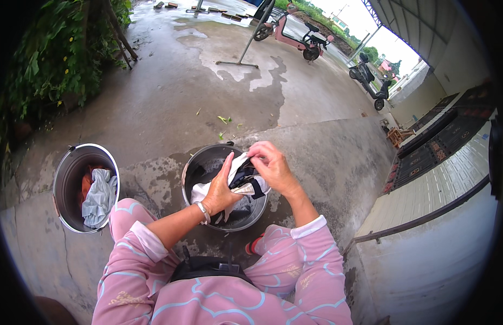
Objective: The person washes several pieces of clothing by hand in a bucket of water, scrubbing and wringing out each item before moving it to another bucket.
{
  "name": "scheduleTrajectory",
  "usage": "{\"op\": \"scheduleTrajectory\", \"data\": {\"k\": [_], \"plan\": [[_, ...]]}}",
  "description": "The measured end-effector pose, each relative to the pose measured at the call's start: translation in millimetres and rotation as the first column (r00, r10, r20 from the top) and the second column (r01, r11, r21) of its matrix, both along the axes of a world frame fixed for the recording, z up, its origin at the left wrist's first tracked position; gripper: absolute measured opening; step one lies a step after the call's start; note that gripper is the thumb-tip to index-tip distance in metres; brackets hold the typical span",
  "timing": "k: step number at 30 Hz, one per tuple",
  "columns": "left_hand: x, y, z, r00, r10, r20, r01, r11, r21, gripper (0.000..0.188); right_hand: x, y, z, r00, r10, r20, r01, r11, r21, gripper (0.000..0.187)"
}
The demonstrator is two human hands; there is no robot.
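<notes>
A wet black-and-white garment [241, 174] is bunched up over a round metal bucket [260, 214] in front of me. Soapy water shows in the bucket, with more dark and white cloth partly sunk in it. With fingers held long and together, my left hand [221, 190] grips the garment's near left side against the thumb. At its upper right, my right hand [271, 167] pinches a white edge between thumb and fingers. The lower folds, between and below both hands, are partly hidden.
Left of my knee stands a second metal bucket [60, 189] holding a pale grey cloth [99, 197] and an orange-red cloth [87, 183]. Leafy plants [51, 59] grow at the far left. A pink scooter [294, 32], a dark scooter [370, 81] and a metal stand [246, 49] are farther off.
</notes>
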State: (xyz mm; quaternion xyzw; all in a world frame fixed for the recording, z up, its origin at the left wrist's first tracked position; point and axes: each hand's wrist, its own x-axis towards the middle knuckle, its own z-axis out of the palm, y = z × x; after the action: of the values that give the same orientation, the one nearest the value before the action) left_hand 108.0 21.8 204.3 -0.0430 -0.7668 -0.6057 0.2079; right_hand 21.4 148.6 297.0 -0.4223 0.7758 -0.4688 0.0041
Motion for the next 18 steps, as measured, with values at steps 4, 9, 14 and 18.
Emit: {"op": "scheduleTrajectory", "data": {"k": [4,9,14,18], "plan": [[-2,3,-7,1.000,-0.003,-0.011,0.003,1.000,-0.028,0.101,16,-21,20,0.977,0.186,-0.100,-0.167,0.971,0.173,0.015],[-6,2,-7,0.999,0.044,0.022,-0.045,0.999,0.026,0.100,20,-14,25,0.994,0.058,-0.089,-0.042,0.984,0.175,0.011],[-3,0,-1,0.997,0.011,0.072,-0.020,0.991,0.132,0.100,31,-9,5,0.859,0.258,-0.443,-0.028,0.887,0.461,0.011],[-3,3,1,0.999,0.010,-0.042,-0.008,0.998,0.066,0.101,29,-9,4,0.744,0.339,-0.576,0.011,0.856,0.517,0.008]]}}
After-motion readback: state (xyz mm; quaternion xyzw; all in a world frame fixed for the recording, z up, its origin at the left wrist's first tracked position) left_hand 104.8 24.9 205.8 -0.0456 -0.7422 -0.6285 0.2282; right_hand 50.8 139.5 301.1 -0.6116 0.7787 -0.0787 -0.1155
